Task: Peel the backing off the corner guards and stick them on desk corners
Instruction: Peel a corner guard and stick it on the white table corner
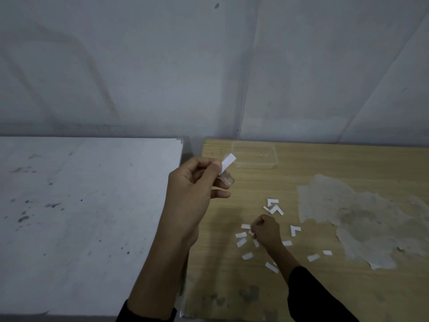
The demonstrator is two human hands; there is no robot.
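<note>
While the left hand is raised over the gap between the two desks, its thumb and forefinger pinch the lower end of a white strip, which sticks up and to the right from the fingertips; the other fingers are curled under it. Something pale and translucent shows at the thumb tip, too blurred to identify.

Lower and to the right, the right hand sits low over the wooden desk with its fingers curled downward. A small white piece lies at its fingertips, but I cannot tell whether the hand is holding it.

Around that hand lie scattered white backing strips. Just beyond it are two L-shaped corner guards, close together, and a third L-shaped piece lies to its right.

A clear plastic container stands at the far edge of the wooden desk, near the wall. On the right, a large patch of torn surface shows pale and rough. A white desk, marked with dark specks, stands to the left. Both forearms end in black sleeves.
</note>
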